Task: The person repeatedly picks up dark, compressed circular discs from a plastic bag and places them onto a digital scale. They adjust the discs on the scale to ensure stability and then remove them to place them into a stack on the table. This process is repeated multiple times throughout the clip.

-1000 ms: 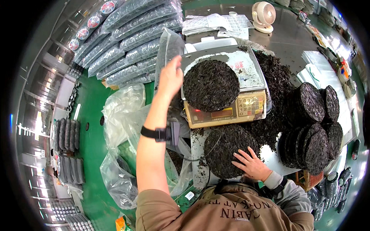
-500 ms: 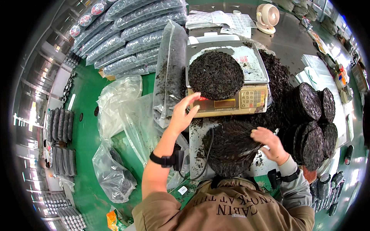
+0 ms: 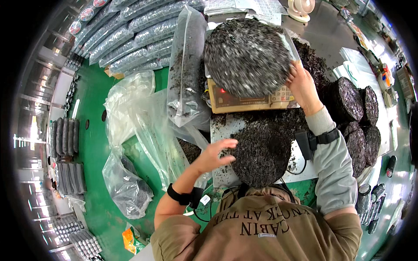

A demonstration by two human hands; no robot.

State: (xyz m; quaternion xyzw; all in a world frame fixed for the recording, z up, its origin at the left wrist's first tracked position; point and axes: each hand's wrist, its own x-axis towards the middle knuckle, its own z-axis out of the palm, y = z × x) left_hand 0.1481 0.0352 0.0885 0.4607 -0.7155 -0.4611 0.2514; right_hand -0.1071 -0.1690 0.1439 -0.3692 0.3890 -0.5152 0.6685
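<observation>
My right hand grips the right edge of a dark round cake of what looks like dried seaweed. That cake is smeared by motion and hangs over the tan digital scale, hiding most of its pan. Whatever lies on the pan beneath it is hidden. Closer to my body, a stack of similar dark cakes lies on a white board. Beside the stack's left edge is my left hand, fingers apart, with nothing in it.
More dark round cakes are stacked at the right. Loose dark flakes lie around the scale. A filled clear bag stands at its left, and crumpled plastic bags lie on the green floor. A small fan stands farther back.
My right hand has gone from the near stack to above the scale, now holding a cake. My left hand has drawn back from the scale toward the near stack. The view has shifted slightly.
</observation>
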